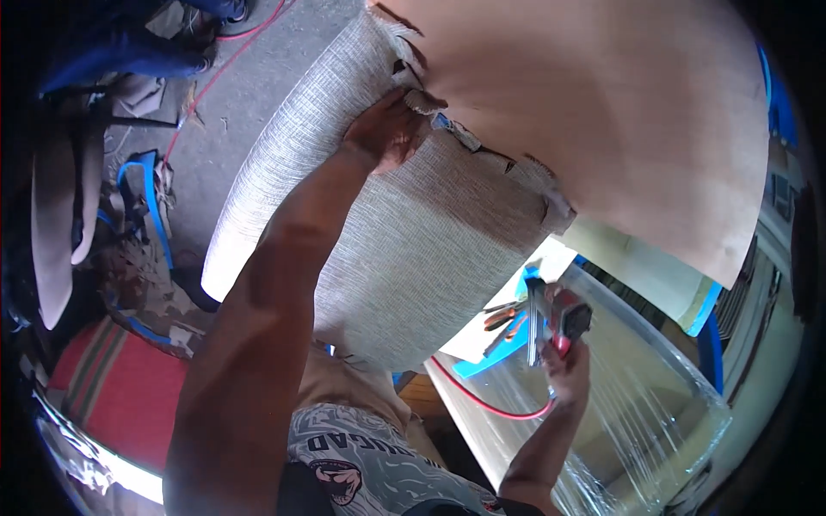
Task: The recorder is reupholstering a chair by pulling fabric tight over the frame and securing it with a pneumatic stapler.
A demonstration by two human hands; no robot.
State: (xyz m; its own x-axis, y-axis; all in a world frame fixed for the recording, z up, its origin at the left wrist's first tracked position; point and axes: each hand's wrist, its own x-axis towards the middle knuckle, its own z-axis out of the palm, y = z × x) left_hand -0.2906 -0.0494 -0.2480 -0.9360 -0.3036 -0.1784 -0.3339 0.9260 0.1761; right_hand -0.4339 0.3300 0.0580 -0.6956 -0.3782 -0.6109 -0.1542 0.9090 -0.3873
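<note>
A piece of upholstery [284, 163] covered in grey woven fabric lies across the middle, its upper edge ragged with folded, frayed cloth, against a large tan board [611, 112]. My left hand [387, 138] has its fingers curled on that frayed fabric edge. At the lower right, my right hand [565, 370] grips a staple gun [559, 314] with a red hose [482, 406], held beside the upholstery. Orange-handled tools [501, 320] and a blue strip [486, 357] lie to the left of the staple gun.
A plastic-wrapped surface [645, 430] is at the lower right. At the upper left, a person's legs in blue trousers [129, 47] stand on the grey floor [228, 86]. A red striped cushion [146, 396], scraps [151, 288] and another hose [211, 86] are on the left.
</note>
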